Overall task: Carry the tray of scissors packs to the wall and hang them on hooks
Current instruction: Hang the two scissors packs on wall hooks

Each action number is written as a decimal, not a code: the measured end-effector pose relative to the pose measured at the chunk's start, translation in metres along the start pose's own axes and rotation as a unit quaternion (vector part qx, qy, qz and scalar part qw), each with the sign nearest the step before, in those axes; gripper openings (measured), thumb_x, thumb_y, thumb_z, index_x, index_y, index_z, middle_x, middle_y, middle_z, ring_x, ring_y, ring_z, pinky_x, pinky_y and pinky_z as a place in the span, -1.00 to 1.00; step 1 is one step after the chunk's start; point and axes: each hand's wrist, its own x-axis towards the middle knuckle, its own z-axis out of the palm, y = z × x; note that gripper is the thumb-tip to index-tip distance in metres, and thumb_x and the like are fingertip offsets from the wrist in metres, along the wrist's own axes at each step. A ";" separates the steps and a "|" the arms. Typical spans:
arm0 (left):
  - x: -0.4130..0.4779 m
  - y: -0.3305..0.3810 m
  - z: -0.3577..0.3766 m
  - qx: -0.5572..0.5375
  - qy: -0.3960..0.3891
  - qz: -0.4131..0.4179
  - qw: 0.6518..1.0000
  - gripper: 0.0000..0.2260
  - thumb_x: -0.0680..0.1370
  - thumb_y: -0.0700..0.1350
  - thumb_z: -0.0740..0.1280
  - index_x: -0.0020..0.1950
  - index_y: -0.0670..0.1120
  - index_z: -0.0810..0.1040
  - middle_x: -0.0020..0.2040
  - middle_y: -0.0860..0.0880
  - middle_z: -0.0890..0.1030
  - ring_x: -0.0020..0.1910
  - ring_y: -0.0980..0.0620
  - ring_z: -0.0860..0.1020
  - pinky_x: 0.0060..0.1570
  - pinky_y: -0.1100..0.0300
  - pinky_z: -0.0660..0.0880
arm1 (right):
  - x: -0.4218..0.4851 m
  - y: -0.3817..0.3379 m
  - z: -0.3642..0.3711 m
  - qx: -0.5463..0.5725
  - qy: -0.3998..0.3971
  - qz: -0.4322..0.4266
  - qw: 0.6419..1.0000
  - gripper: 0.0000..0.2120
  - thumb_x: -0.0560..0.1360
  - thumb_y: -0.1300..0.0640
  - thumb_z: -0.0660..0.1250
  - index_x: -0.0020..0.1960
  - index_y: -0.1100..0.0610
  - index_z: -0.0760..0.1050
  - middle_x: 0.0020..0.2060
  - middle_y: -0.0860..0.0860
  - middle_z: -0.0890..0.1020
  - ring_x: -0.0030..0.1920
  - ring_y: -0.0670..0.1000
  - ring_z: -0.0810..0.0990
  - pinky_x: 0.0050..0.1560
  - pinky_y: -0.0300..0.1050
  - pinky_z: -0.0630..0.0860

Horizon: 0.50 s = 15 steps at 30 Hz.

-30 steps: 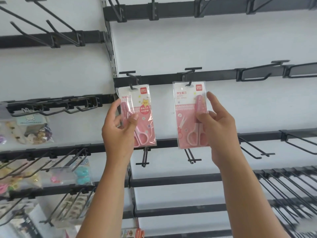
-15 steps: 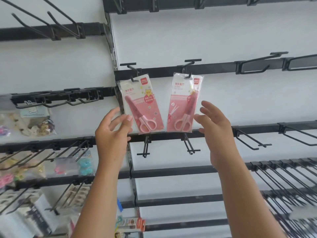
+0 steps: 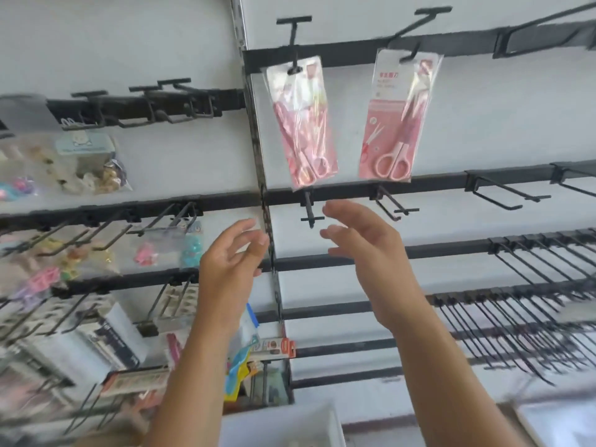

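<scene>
Two pink scissors packs hang on black wall hooks. The left pack [image 3: 301,124] dangles from a T-ended hook [image 3: 294,43] and looks blurred, tilted slightly. The right pack [image 3: 398,116] hangs from the neighbouring hook [image 3: 416,33]. My left hand [image 3: 230,264] is below the left pack, fingers apart, holding nothing. My right hand [image 3: 364,253] is below and between the packs, also empty with fingers spread. A white tray [image 3: 280,427] shows at the bottom edge, its contents hidden.
Black rails [image 3: 451,179] with many bare hooks [image 3: 532,295] fill the right wall. Left panel hooks carry bags of small colourful items [image 3: 80,162] and boxed goods [image 3: 106,343]. A second pale tray corner [image 3: 561,424] sits at bottom right.
Both hands let go of the packs and dropped lower, away from them. The packs now hang free on their hooks. The view tilted downward, revealing the tray.
</scene>
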 end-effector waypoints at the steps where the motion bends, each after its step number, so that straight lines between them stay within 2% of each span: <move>1: -0.003 -0.006 -0.006 0.002 -0.006 -0.006 1.000 -0.77 0.53 0.04 0.41 0.18 0.15 0.59 0.11 0.09 0.69 0.05 0.07 0.68 -0.06 0.12 0.61 | -0.004 0.007 0.008 -0.002 -0.008 0.010 1.000 -0.70 0.54 0.12 0.38 0.25 -0.04 0.62 0.19 -0.18 0.67 0.19 -0.07 0.66 0.26 0.08 0.57; 5: -0.014 -0.034 -0.031 -0.005 -0.018 -0.037 0.999 -0.75 0.54 -0.03 0.41 0.21 0.05 0.61 0.08 0.05 0.70 0.04 0.06 0.67 -0.05 0.16 0.61 | -0.022 0.038 0.031 -0.002 -0.013 0.049 0.999 -0.72 0.55 0.16 0.36 0.24 0.02 0.63 0.17 -0.13 0.69 0.18 -0.01 0.66 0.19 0.06 0.61; 8: -0.022 -0.068 -0.050 0.005 -0.035 -0.071 0.997 -0.76 0.54 -0.06 0.44 0.20 0.03 0.62 0.10 0.02 0.69 0.04 0.10 0.68 0.07 0.04 0.60 | -0.036 0.068 0.049 -0.013 0.002 0.083 0.996 -0.69 0.50 0.10 0.33 0.22 0.03 0.64 0.14 -0.14 0.70 0.18 -0.02 0.67 0.16 0.04 0.62; 10: -0.030 -0.091 -0.062 0.012 -0.048 -0.096 0.994 -0.76 0.51 -0.01 0.45 0.18 0.08 0.63 0.09 0.05 0.70 0.03 0.13 0.68 0.06 0.03 0.59 | -0.045 0.089 0.058 -0.017 0.011 0.109 0.994 -0.69 0.49 0.09 0.32 0.20 0.03 0.65 0.13 -0.14 0.71 0.16 0.00 0.68 0.15 0.05 0.62; 13: -0.040 -0.125 -0.078 0.012 -0.056 -0.134 0.989 -0.81 0.49 0.02 0.47 0.09 0.18 0.65 0.06 0.09 0.71 0.08 0.06 0.67 0.09 0.04 0.59 | -0.057 0.119 0.069 -0.017 0.027 0.144 0.989 -0.71 0.48 0.07 0.31 0.16 0.03 0.66 0.08 -0.13 0.72 0.11 0.01 0.68 0.12 0.02 0.62; 15: -0.047 -0.150 -0.087 0.011 -0.054 -0.162 0.985 -0.84 0.50 0.01 0.46 0.07 0.17 0.66 0.07 0.06 0.71 0.13 0.01 0.66 0.13 0.02 0.58 | -0.066 0.141 0.076 -0.024 0.039 0.170 0.984 -0.73 0.48 0.05 0.30 0.12 0.00 0.67 0.02 -0.17 0.73 0.11 0.04 0.68 0.08 -0.02 0.61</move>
